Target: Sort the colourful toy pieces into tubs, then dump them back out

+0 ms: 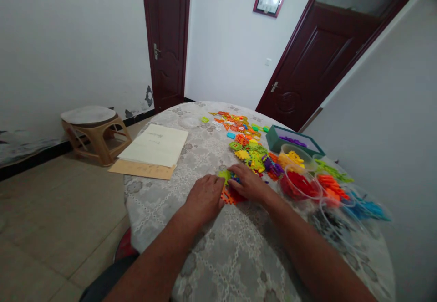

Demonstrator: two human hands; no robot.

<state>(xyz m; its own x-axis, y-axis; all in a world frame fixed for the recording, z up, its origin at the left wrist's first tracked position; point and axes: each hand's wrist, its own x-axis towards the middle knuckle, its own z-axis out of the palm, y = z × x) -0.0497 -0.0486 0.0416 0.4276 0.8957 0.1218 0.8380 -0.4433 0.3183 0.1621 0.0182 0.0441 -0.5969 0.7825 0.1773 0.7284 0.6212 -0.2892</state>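
Note:
My left hand [205,196] is closed at the left edge of a small build of notched plastic building pieces, with an orange piece [228,197] at the front and a lime-green piece [224,176] behind. From the other side, my right hand [248,182] curls over the same build, its fingers on the green and blue parts. Some of the build is hidden under the fingers. Just beyond my hands lies a pile of loose green and yellow pieces [251,153], with purple ones at its right.
Clear round tubs of sorted pieces stand on the right, among them a red-filled tub [300,185] and a yellow-filled tub [294,159]. Behind them is a green box [273,139] with purple pieces. Papers [155,145] lie at the table's left; a stool [97,129] stands beyond.

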